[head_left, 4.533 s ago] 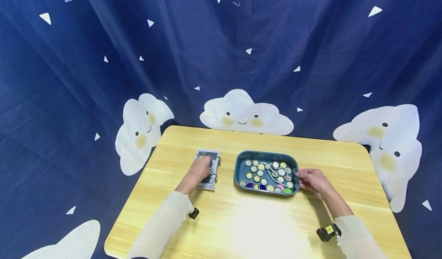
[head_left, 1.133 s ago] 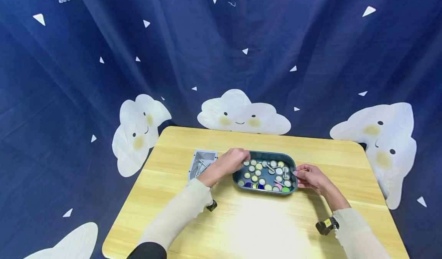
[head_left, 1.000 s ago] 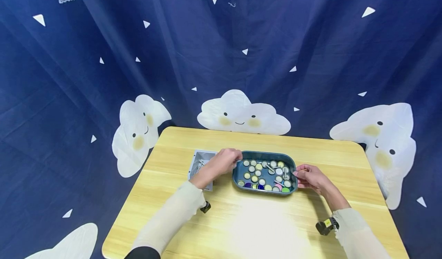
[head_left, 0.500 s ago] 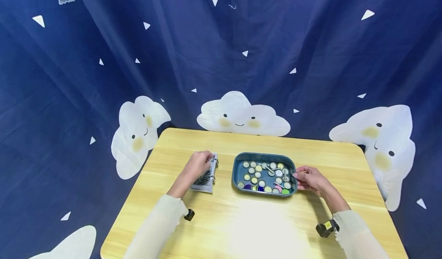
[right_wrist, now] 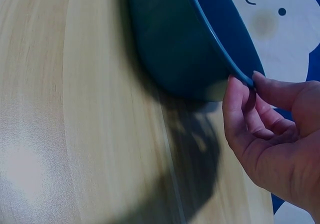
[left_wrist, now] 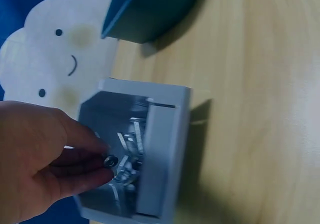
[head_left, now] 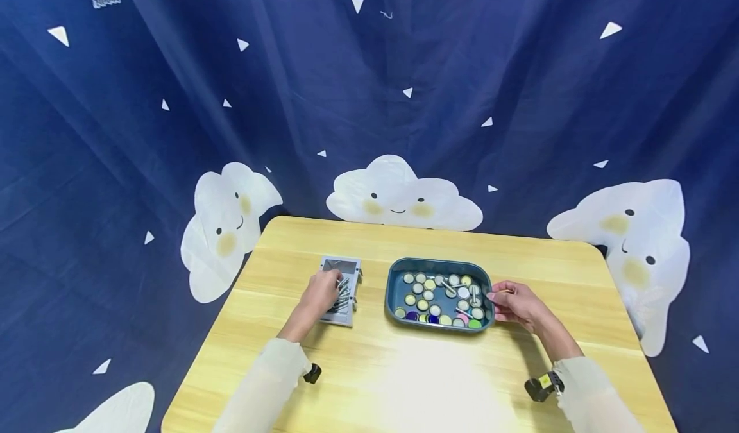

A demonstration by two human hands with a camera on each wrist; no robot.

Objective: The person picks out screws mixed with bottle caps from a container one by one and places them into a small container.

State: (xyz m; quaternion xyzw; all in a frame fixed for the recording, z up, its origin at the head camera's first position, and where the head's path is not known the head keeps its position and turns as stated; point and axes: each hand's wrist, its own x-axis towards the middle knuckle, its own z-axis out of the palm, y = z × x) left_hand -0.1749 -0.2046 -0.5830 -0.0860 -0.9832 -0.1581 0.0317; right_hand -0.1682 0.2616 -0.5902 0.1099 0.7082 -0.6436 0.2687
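My left hand (head_left: 322,290) is over a grey plastic box (head_left: 339,319) on the left of the table. In the left wrist view its thumb and fingers pinch a screw, whose round end (left_wrist: 111,161) shows between the fingertips. Several metal screws (head_left: 344,295) lie inside the box, partly hidden by the hand in the head view. My right hand (head_left: 516,303) pinches the right rim of a dark blue oval tub (head_left: 439,262) with thumb and fingers. Pale and coloured bottle caps (head_left: 423,305) lie in the tub, with a few screws (head_left: 475,296) among them.
Box and tub stand apart on a light wooden table (head_left: 398,382). A dark blue curtain (head_left: 369,99) with white clouds hangs behind the table's far edge. A bright glare lies on the table's near part.
My left hand has gone from the tub's left end back leftward to the grey box. One fewer screw shows in the tub than 4.5 s ago. My right hand stays on the rim.
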